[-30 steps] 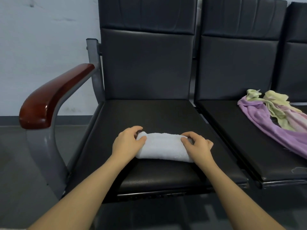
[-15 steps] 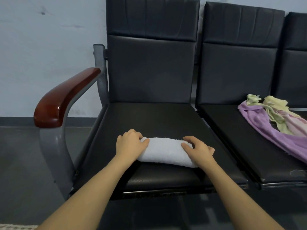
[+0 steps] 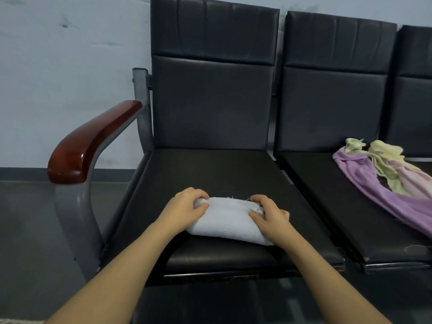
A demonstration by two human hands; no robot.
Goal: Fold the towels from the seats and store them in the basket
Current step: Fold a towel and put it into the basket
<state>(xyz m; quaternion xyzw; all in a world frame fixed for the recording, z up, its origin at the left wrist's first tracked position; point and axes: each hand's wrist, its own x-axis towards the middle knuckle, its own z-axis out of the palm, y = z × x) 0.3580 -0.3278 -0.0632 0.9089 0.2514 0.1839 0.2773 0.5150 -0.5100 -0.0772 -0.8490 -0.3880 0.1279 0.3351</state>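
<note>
Lay near the front edge of the black padded leather seat (image 3: 217,169): a white terry towel (image 3: 228,218), folded into a thick oblong bundle. Gripped at its left end by the left hand (image 3: 184,206), fingers curled over the far corner and thumb pressed on top. Gripped at its right end by the right hand (image 3: 268,212), fingers bent down onto the far corner, thumb laid along the top. Both bare forearms reached in from the bottom of the view. Sprawled unfolded on the neighbouring black seat (image 3: 322,183) to the right, well apart from the white bundle: a rumpled lilac towel (image 3: 364,181) with a crumpled pale yellow and pink towel (image 3: 395,167) lying over it. Stood at the left of the near seat: a glossy reddish-brown wooden armrest (image 3: 91,146) on a grey metal frame (image 3: 74,211).
</note>
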